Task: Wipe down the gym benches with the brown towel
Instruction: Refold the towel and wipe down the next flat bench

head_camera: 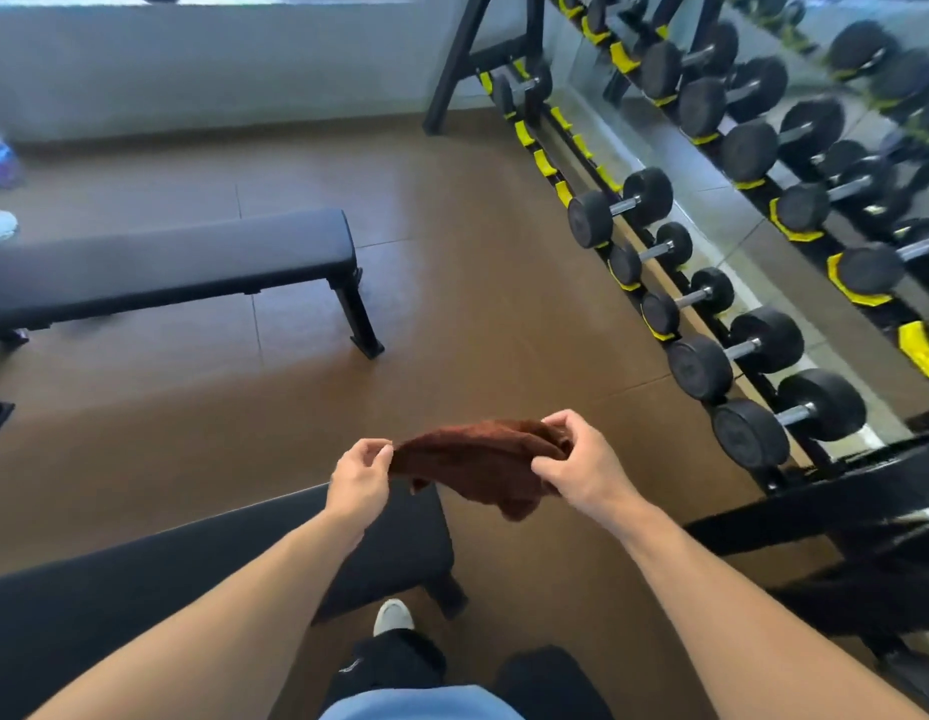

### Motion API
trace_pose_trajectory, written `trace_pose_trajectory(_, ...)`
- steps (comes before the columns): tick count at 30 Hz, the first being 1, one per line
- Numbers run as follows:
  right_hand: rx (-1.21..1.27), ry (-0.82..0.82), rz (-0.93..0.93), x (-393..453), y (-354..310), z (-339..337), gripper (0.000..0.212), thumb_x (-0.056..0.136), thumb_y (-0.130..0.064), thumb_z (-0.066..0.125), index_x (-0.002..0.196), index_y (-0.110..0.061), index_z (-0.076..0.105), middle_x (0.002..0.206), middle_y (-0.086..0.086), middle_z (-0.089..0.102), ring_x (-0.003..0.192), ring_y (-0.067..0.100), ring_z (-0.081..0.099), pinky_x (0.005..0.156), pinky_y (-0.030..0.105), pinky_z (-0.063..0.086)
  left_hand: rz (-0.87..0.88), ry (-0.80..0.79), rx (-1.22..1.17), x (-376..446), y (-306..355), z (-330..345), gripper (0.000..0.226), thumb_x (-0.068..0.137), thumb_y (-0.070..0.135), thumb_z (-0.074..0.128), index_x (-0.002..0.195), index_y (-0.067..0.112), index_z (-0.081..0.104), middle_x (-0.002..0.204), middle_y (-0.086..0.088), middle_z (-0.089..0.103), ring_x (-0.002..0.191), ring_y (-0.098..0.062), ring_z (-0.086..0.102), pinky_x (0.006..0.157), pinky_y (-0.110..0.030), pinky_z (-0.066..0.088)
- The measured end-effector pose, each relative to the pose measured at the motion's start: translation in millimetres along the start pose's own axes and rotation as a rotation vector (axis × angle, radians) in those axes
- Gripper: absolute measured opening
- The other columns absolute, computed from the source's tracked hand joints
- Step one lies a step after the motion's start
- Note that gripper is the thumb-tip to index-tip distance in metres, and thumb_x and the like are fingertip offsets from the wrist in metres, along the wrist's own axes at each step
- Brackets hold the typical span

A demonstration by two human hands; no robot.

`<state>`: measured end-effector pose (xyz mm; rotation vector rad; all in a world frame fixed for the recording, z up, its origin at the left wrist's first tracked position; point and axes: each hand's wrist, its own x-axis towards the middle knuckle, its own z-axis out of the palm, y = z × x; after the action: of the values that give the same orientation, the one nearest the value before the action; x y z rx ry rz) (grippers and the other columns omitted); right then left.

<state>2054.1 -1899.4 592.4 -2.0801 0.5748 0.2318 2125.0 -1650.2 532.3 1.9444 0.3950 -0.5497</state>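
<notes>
I hold the brown towel [480, 462] stretched between both hands in front of me, above the floor. My left hand [359, 478] pinches its left corner with thumb and fingertips. My right hand [576, 462] grips the bunched right end, and the rest of the cloth sags below. A black flat bench [140, 574] lies just under my left forearm, its end close to the towel. A second black flat bench [166, 265] stands farther off at the left, apart from my hands.
A long rack of black dumbbells [711, 304] with yellow cradles runs along the right side by a mirror. Black equipment [841, 511] sits at the lower right. Brown tiled floor [478, 304] spreads between the benches and rack. My shoe [393, 617] shows below.
</notes>
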Motion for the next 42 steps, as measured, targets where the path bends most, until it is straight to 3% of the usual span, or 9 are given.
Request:
trace_pose_trajectory(3, -0.183, -0.096, -0.108, 36, -23, -26, 0.029, 0.066, -0.031, 0.069, 0.095, -0.031, 0.063, 0.084, -0.010, 0.073, 0.079, 0.009, 0.068, 0.071, 0.025, 0.055, 0.140, -0.211, 0.146, 16, 33, 23, 0.063, 0.088, 0.025, 0.079, 0.143, 0.034, 0.049, 0.147, 0.010, 0.047, 0.133, -0.016, 0.045, 0.108, -0.034, 0.040)
trace_pose_trajectory(6, -0.335, -0.222, -0.238, 73, -37, -54, 0.029, 0.073, -0.027, 0.072, 0.102, -0.032, 0.073, 0.095, -0.012, 0.070, 0.091, 0.010, 0.066, 0.086, 0.031, 0.055, 0.356, -0.443, 0.279, 24, 87, 67, 0.091, 0.075, 0.026, 0.091, 0.149, 0.038, 0.040, 0.148, 0.014, 0.044, 0.135, -0.009, 0.039, 0.114, -0.034, 0.035)
trace_pose_trajectory(13, -0.289, -0.393, -0.441, 177, -18, -141, 0.060, 0.078, -0.014, 0.082, 0.131, -0.031, 0.058, 0.125, -0.010, 0.059, 0.114, -0.002, 0.057, 0.100, 0.016, 0.044, 0.405, -0.347, 0.122, 58, 166, 175, 0.025, 0.086, 0.027, 0.079, 0.110, 0.025, 0.071, 0.097, 0.008, 0.075, 0.092, -0.006, 0.069, 0.084, -0.029, 0.053)
trace_pose_trajectory(17, -0.258, -0.507, -0.337, 224, 12, -187, 0.093, 0.072, -0.027, 0.091, 0.150, -0.038, 0.042, 0.143, -0.008, 0.054, 0.127, 0.006, 0.054, 0.111, 0.023, 0.040, 0.206, -0.266, -0.120, 63, 195, 217, 0.017, 0.094, 0.024, 0.064, 0.106, 0.030, 0.076, 0.100, 0.003, 0.078, 0.101, -0.016, 0.070, 0.093, -0.033, 0.053)
trace_pose_trajectory(23, -0.012, -0.311, -0.275, 269, 23, -203, 0.050, 0.079, -0.021, 0.090, 0.122, -0.029, 0.067, 0.102, -0.011, 0.074, 0.096, 0.004, 0.069, 0.089, 0.021, 0.054, 0.015, -0.208, -0.293, 59, 232, 252, 0.021, 0.106, 0.027, 0.051, 0.108, 0.024, 0.071, 0.110, -0.007, 0.074, 0.106, -0.021, 0.065, 0.095, -0.027, 0.052)
trace_pose_trajectory(27, 0.190, -0.254, -0.304, 292, 6, -199, 0.026, 0.080, -0.008, 0.087, 0.093, -0.027, 0.074, 0.084, -0.009, 0.077, 0.078, 0.003, 0.070, 0.071, 0.017, 0.052, -0.081, -0.178, -0.486, 76, 233, 256, 0.044, 0.094, 0.048, 0.057, 0.122, 0.016, 0.067, 0.117, -0.006, 0.074, 0.120, -0.031, 0.061, 0.115, -0.049, 0.040)
trace_pose_trajectory(32, 0.193, -0.411, -0.416, 329, -21, -197, 0.025, 0.080, -0.002, 0.085, 0.084, -0.025, 0.078, 0.093, -0.003, 0.079, 0.089, 0.012, 0.074, 0.081, 0.027, 0.057, -0.286, -0.479, -0.949, 107, 252, 246, 0.093, 0.090, 0.082, 0.034, 0.139, 0.007, 0.059, 0.139, -0.019, 0.062, 0.133, -0.040, 0.055, 0.114, -0.059, 0.039)
trace_pose_trajectory(37, 0.011, -0.432, -0.584, 378, -56, -187, 0.021, 0.080, -0.002, 0.085, 0.088, -0.020, 0.083, 0.111, -0.007, 0.072, 0.106, -0.001, 0.066, 0.090, 0.008, 0.046, -0.269, -0.356, -0.895, 162, 278, 234, 0.049, 0.106, 0.040, 0.044, 0.138, 0.006, 0.059, 0.124, -0.021, 0.065, 0.110, -0.032, 0.064, 0.092, -0.050, 0.055)
trace_pose_trajectory(42, -0.054, -0.407, -0.650, 444, -90, -162, 0.025, 0.084, -0.006, 0.083, 0.097, -0.027, 0.083, 0.110, -0.015, 0.072, 0.111, 0.004, 0.065, 0.097, 0.020, 0.053, -0.228, -0.129, -0.960, 243, 295, 213, 0.031, 0.108, 0.025, 0.046, 0.131, 0.012, 0.062, 0.118, -0.018, 0.073, 0.110, -0.032, 0.070, 0.092, -0.052, 0.057)
